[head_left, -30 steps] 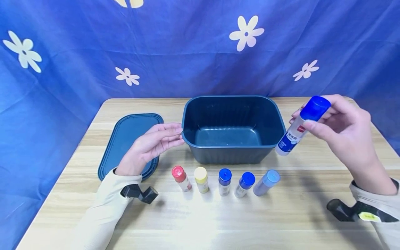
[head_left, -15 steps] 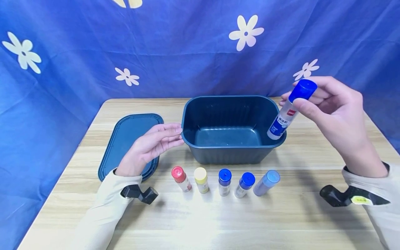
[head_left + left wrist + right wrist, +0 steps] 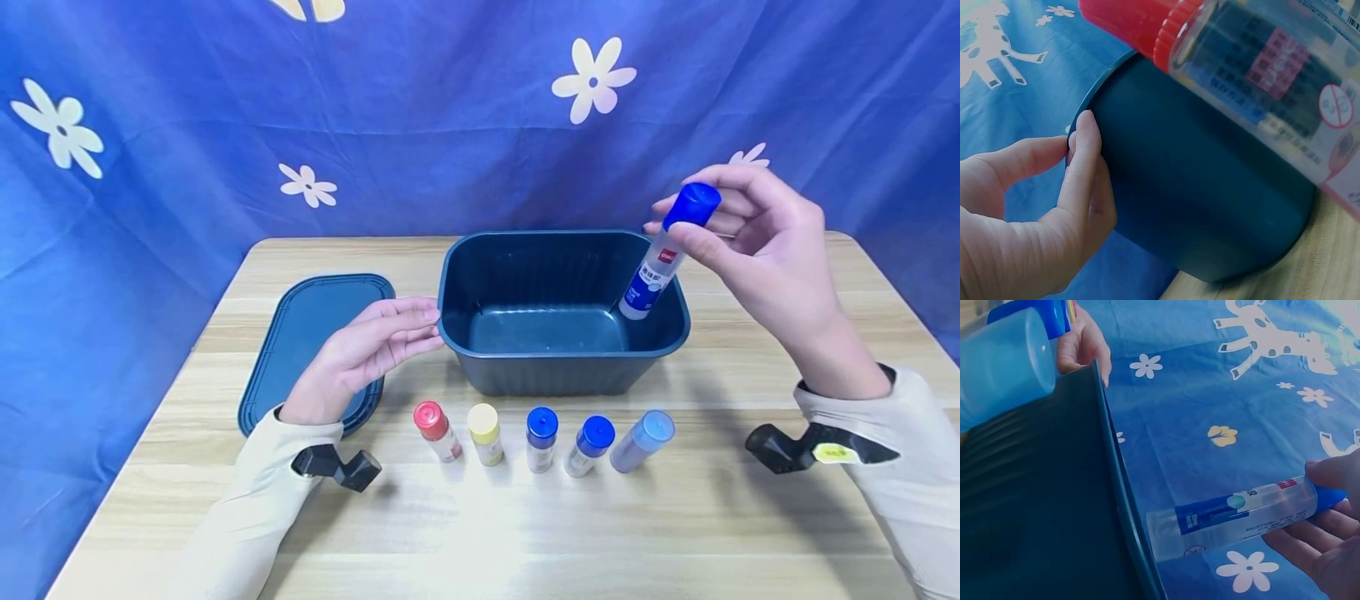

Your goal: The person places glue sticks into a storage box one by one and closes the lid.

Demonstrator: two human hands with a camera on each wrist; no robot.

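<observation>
My right hand [image 3: 772, 250] holds a liquid glue bottle [image 3: 651, 279] by its blue cap, between thumb and fingers. The bottle tilts, its clear base pointing down inside the right end of a dark teal plastic storage box [image 3: 555, 375]. At the box's left end, my left hand [image 3: 375, 346] pinches the rim with thumb and fingertips, as the left wrist view shows too. In front of the box stand glue bottles in a row: a red-capped one [image 3: 437, 432], a yellow-capped one [image 3: 485, 433], two dark-blue-capped ones [image 3: 541, 439] and a light-blue one [image 3: 642, 440].
A teal lid [image 3: 300, 333] lies flat on the wooden table [image 3: 480, 533], left of the box and partly behind my left forearm. Behind the table hangs a blue curtain [image 3: 450, 108] with white flowers.
My right hand has carried the glue bottle leftward and up from beside the box, over the right rim, and its base has sunk inside. My left hand has stayed on the rim.
</observation>
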